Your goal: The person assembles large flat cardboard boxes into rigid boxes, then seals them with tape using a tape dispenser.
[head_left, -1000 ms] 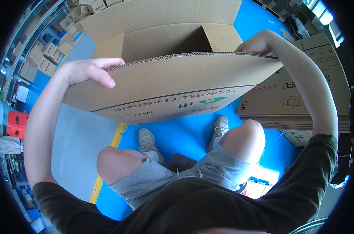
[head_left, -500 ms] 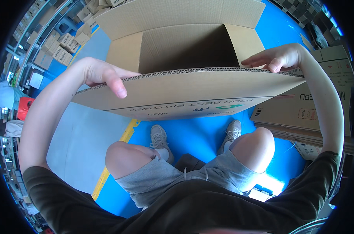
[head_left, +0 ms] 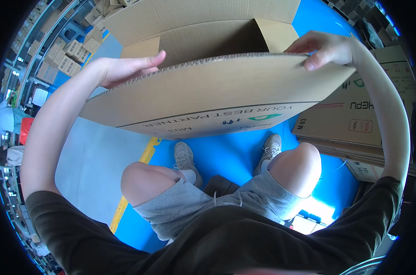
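A large brown cardboard box [head_left: 217,96] stands before my knees with its top flaps raised, and the inside shows dark. My right hand [head_left: 327,49] pinches the right part of the near flap's upper edge, thumb on the outer face and fingers over the inner side. At the left part of that edge, my left hand [head_left: 130,69] has its thumb stretched out and lifted off the cardboard. Its other fingers are partly hidden behind the flap. The far flap [head_left: 208,20] leans away from me.
Flattened cardboard boxes [head_left: 340,119] are stacked at the right. Small cartons [head_left: 70,57] and a shelf rack [head_left: 34,59] stand at the far left. A yellow line [head_left: 148,153] divides the blue floor from a grey strip. My feet are below the box.
The near flap has tilted, its right side rising. My left thumb has come off the flap's outer face, and both hands have moved slightly up in view.
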Demonstrator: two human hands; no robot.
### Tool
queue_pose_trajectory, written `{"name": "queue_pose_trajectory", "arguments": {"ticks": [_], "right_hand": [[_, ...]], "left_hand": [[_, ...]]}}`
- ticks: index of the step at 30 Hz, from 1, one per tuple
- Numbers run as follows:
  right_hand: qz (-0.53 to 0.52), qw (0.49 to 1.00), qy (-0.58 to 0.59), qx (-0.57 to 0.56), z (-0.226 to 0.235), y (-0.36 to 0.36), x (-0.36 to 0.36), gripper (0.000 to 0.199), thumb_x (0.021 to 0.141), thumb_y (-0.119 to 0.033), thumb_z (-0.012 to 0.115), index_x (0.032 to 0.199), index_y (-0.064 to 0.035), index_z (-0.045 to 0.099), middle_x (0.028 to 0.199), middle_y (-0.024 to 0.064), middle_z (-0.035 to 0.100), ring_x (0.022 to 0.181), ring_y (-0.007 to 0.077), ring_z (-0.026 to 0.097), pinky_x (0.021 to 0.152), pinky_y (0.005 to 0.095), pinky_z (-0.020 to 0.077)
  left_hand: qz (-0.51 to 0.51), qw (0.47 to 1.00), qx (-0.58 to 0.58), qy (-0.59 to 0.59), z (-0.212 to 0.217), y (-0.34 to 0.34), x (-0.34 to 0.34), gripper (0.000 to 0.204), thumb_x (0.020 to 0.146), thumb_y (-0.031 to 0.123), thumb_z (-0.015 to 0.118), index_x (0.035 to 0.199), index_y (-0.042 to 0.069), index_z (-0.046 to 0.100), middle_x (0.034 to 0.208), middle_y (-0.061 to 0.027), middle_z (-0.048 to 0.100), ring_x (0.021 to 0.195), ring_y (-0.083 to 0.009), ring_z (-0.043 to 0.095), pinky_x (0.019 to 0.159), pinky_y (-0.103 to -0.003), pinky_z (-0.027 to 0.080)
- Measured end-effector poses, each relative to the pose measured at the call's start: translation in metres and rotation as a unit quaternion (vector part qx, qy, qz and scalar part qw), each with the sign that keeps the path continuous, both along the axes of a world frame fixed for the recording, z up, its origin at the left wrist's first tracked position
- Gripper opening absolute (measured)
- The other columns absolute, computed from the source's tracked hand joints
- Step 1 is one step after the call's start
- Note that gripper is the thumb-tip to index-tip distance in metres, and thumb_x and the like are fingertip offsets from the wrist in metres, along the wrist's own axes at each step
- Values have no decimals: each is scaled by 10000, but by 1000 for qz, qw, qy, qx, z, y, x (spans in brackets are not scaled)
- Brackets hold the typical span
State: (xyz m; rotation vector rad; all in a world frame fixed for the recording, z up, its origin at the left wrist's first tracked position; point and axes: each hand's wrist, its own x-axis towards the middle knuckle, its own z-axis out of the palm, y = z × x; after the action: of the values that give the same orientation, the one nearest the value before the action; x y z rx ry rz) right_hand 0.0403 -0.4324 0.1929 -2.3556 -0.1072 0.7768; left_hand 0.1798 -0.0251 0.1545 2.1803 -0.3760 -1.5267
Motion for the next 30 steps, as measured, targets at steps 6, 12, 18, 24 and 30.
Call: {"name": "queue_pose_trajectory", "arguments": {"ticks": [6,12,18,24,30], "right_hand": [[57,953,-243,-175,-10,-16,-3,506,773,-440,772,897,48,719,740,101,674,663,177,606,626,345,467],[-2,988,-125,-93,1,-11,10,685,687,-591,782,1001,14,700,860,154,688,817,238,680,743,369,542],[-33,966,-143,-214,-31,-12,64,685,686,-680,726,926,-38,711,928,155,693,941,276,628,879,355,468],[-83,880,-437,-168,-122,-26,55,754,636,-699,736,1010,-50,647,1141,183,545,1211,373,419,1053,502,266],[-120,741,-541,-379,-164,-29,73,1052,566,-794,709,1290,-46,552,1317,263,507,1171,374,566,960,497,481]], "left_hand": [[-52,998,7,-36,13,-15,17,763,903,497,595,1506,147,284,1458,-74,432,1265,-175,487,950,-353,491],[-32,995,61,-76,-3,-16,31,531,951,318,557,1416,86,446,1352,-74,548,1173,-173,560,880,-335,514],[64,997,-14,-36,-14,-14,67,529,949,325,558,1407,80,461,1327,-73,569,1092,-182,591,870,-326,507],[-204,724,112,-649,-2,-46,73,360,932,388,571,1048,49,607,978,-104,629,884,-258,614,761,-374,478],[-81,336,25,-938,37,-81,100,752,828,575,612,1323,21,499,1419,-223,432,1293,-378,442,1056,-482,385]]}}
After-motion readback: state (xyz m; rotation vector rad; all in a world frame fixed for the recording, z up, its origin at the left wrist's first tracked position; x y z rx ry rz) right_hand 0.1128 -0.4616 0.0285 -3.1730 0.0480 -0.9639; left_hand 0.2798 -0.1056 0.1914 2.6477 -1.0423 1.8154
